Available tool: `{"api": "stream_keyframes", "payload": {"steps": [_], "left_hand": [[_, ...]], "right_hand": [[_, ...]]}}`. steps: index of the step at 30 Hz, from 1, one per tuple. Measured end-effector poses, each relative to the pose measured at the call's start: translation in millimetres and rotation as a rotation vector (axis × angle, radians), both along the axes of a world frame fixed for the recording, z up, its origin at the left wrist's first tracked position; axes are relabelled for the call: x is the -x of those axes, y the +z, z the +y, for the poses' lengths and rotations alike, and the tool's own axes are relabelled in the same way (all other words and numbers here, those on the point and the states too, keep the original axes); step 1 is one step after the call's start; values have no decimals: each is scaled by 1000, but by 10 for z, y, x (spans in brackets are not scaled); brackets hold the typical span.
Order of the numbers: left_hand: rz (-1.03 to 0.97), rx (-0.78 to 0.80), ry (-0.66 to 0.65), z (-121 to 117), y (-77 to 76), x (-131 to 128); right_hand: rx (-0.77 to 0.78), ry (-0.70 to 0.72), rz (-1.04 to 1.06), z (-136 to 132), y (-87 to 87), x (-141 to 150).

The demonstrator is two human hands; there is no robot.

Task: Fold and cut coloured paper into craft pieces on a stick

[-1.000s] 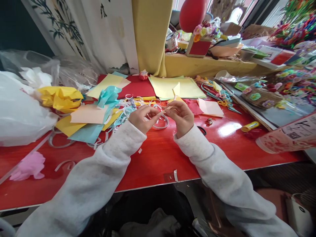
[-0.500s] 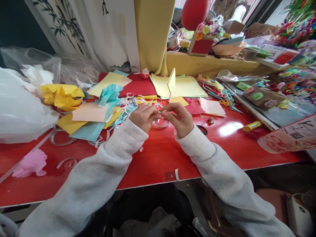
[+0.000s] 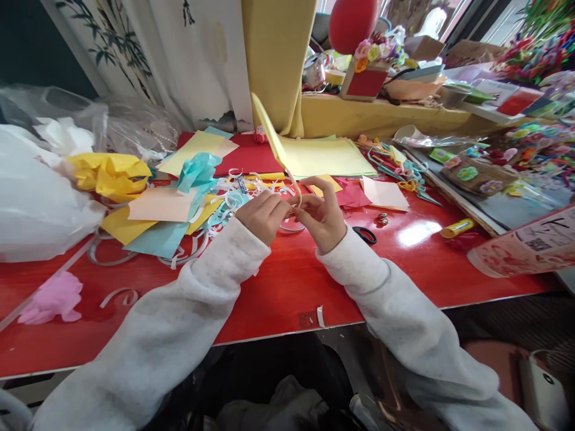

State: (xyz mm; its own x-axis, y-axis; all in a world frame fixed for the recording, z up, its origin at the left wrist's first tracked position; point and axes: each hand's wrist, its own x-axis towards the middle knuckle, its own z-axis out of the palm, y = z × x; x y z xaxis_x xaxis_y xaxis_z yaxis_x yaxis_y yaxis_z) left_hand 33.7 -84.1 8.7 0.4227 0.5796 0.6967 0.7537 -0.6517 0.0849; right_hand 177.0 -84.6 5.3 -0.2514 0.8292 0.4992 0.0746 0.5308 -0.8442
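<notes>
My right hand (image 3: 324, 216) is closed in a pinch at the lower end of a thin pale strip (image 3: 294, 183). A narrow pale-yellow piece of folded paper (image 3: 268, 129) stands up from that strip, leaning to the left. Close beside it, my left hand (image 3: 263, 216) is closed too, fingertips meeting the right hand's; what they grip is hidden. Under the fingertips shows part of a pale ring (image 3: 293, 228). Black scissor handles (image 3: 365, 235) lie to the right of my right hand.
Coloured paper sheets (image 3: 162, 205) and white curled scraps lie left on the red table (image 3: 278, 293). Yellow sheets (image 3: 330, 157) are behind. Small bells (image 3: 381, 219), a yellow glue stick (image 3: 458, 228) and a pink cup (image 3: 516, 245) stand or lie right. A white plastic bag (image 3: 40, 197) fills the left.
The yellow folded paper has swung from upright to a leftward lean, its strip now curving down to the fingers. My right hand has turned slightly, index finger raised.
</notes>
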Motion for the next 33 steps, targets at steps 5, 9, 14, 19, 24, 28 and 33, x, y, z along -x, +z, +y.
{"api": "stream_keyframes", "payload": {"steps": [5,9,14,19,24,28,33], "left_hand": [[-21,44,26,14,-41,3],[-223,158,-59,62,-62,5],[-403,358,-145,64,34,31],[-443,474,-75,12,85,31],[-637,636,-78,-11,111,-2],[-821,708,-164,-18,164,-8],[-760,625,-177,-27,167,-10]], "right_hand": [[15,-10,-91,80,-90,-26],[116,22,33,146,-133,-21],[172,6,167,130,-106,-5],[141,-43,126,87,-96,-11],[66,-38,28,104,-102,-20],[-23,-9,-106,125,-87,-30],[-141,-30,-216,117,-52,-40]]}}
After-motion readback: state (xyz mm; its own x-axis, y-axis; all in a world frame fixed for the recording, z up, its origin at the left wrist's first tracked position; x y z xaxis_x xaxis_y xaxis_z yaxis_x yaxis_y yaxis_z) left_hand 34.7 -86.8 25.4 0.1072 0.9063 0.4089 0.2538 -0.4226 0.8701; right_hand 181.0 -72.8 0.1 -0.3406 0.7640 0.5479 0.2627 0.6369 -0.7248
